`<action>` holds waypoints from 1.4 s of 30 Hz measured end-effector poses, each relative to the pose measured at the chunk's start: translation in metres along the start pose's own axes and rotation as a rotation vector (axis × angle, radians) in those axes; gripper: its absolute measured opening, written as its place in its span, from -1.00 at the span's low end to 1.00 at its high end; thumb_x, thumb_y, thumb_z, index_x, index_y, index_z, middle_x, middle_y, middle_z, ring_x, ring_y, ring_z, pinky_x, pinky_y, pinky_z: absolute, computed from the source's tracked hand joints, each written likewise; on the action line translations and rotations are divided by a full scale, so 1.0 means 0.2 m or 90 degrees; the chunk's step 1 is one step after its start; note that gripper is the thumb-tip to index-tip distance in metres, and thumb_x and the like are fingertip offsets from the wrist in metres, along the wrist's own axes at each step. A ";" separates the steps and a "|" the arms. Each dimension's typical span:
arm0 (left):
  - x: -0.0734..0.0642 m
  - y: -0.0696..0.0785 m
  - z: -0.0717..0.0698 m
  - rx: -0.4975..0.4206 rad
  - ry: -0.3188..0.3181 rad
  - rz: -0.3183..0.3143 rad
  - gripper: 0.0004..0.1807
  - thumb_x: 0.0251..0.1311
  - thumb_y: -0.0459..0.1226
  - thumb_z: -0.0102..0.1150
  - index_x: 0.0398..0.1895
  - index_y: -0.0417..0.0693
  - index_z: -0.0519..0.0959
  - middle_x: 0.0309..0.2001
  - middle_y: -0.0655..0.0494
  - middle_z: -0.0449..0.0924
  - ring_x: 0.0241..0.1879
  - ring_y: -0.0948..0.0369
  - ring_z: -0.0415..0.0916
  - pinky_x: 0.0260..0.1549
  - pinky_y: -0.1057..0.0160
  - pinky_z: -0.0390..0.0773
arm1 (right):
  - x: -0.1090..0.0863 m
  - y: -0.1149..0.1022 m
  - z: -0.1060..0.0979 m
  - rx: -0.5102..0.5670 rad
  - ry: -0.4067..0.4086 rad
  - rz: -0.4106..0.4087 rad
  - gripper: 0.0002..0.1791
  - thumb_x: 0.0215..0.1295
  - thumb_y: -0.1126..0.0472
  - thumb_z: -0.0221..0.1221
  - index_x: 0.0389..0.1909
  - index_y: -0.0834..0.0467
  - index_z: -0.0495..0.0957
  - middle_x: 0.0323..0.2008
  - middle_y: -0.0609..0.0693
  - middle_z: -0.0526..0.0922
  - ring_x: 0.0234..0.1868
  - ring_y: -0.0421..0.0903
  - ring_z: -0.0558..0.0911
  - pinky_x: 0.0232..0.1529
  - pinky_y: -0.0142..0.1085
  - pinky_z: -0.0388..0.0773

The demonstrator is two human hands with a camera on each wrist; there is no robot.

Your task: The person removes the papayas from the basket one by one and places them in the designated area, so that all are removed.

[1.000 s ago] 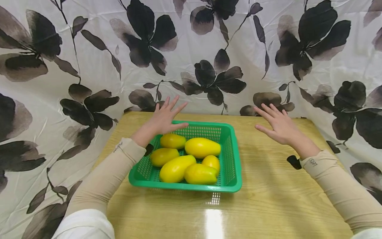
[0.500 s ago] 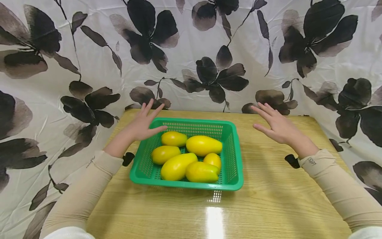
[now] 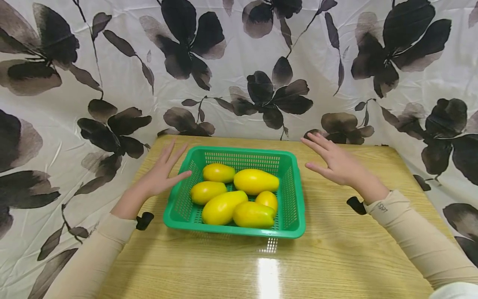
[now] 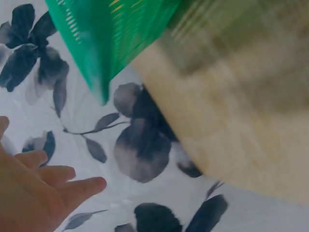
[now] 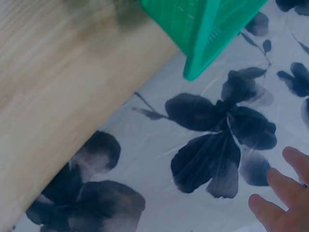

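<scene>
A green plastic basket (image 3: 234, 232) holds several smooth yellow oblong fruits (image 3: 256, 182), which look like papayas or mangoes. My left hand (image 3: 158, 176) hovers beside the basket's left wall, fingers spread and holding nothing; its thumb tip overlaps the rim in the head view, and contact cannot be told. To the right of the basket, apart from it, my right hand (image 3: 336, 164) is held in the air with straight fingers and nothing in them. Each wrist view catches fingertips and a basket corner, as with the left fingers (image 4: 58, 176) and the right fingers (image 5: 280, 186).
The basket stands on a light wooden table (image 3: 209, 265) with a glossy top. A white curtain (image 3: 231, 54) printed with dark flowers hangs behind the table and along both sides. Small black wrist devices (image 3: 145, 220) sit at both cuffs.
My left hand has moved left and down, from over the basket's back left corner to beside its left wall. The right hand has shifted slightly left, nearer the basket. The fruits stay put.
</scene>
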State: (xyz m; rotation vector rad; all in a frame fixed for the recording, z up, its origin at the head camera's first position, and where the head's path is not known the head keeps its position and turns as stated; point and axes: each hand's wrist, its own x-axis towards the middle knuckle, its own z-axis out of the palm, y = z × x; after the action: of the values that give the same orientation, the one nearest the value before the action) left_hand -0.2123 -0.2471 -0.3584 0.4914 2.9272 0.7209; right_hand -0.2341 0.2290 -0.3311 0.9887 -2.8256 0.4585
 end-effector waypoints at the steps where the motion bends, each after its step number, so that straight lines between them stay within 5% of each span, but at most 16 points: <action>1: -0.01 -0.01 0.01 -0.013 0.001 0.003 -0.15 0.22 0.14 -0.06 0.43 0.37 -0.30 0.41 -0.03 -0.60 0.33 -0.16 -0.57 0.01 -0.44 -0.12 | 0.00 -0.01 0.01 -0.003 0.000 -0.005 -0.28 0.29 -0.11 0.02 0.41 -0.06 0.02 0.40 0.05 -0.03 0.39 0.07 -0.09 0.23 0.13 -0.01; 11: -0.08 -0.09 0.16 -0.087 0.020 0.017 -0.17 0.25 0.05 -0.01 0.44 0.29 -0.25 0.42 -0.05 -0.51 0.34 -0.22 -0.41 0.00 -0.45 -0.08 | -0.01 -0.12 0.09 -0.018 0.006 -0.079 -0.26 0.26 -0.14 0.05 0.40 -0.04 0.04 0.37 0.11 0.09 0.35 0.12 0.07 0.20 0.10 0.08; 20: -0.13 -0.15 0.24 -0.147 0.030 -0.020 -0.19 0.26 0.05 -0.04 0.43 0.39 -0.27 0.42 -0.11 -0.49 0.33 -0.26 -0.38 0.00 -0.46 -0.12 | -0.04 -0.24 0.21 0.028 -0.022 -0.148 -0.25 0.25 -0.13 0.06 0.40 0.01 0.05 0.39 0.10 0.03 0.36 0.12 0.03 0.24 0.09 0.02; 31: -0.13 -0.16 0.32 -0.266 0.053 -0.008 -0.18 0.30 -0.13 -0.01 0.44 0.18 -0.28 0.43 -0.09 -0.38 0.37 -0.12 -0.39 0.13 -0.33 -0.21 | -0.04 -0.37 0.36 0.078 -0.041 -0.195 -0.25 0.25 -0.19 0.03 0.40 -0.06 0.04 0.37 0.05 0.07 0.35 0.06 0.09 0.11 0.05 0.27; 42: -0.13 -0.17 0.35 -0.395 0.049 -0.047 -0.19 0.30 -0.11 -0.03 0.42 0.38 -0.32 0.44 0.08 -0.41 0.38 -0.04 -0.42 0.14 -0.31 -0.22 | -0.01 -0.45 0.47 0.080 -0.063 -0.193 -0.24 0.23 -0.28 -0.01 0.39 -0.06 0.08 0.35 0.02 0.14 0.32 -0.03 0.17 0.15 -0.07 0.27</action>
State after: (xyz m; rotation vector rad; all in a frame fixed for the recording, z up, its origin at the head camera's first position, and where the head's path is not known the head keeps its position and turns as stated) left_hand -0.1861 -0.2532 -0.4364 0.2904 2.5566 1.5731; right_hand -0.1767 0.1331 -0.3995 1.4739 -2.6876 0.5700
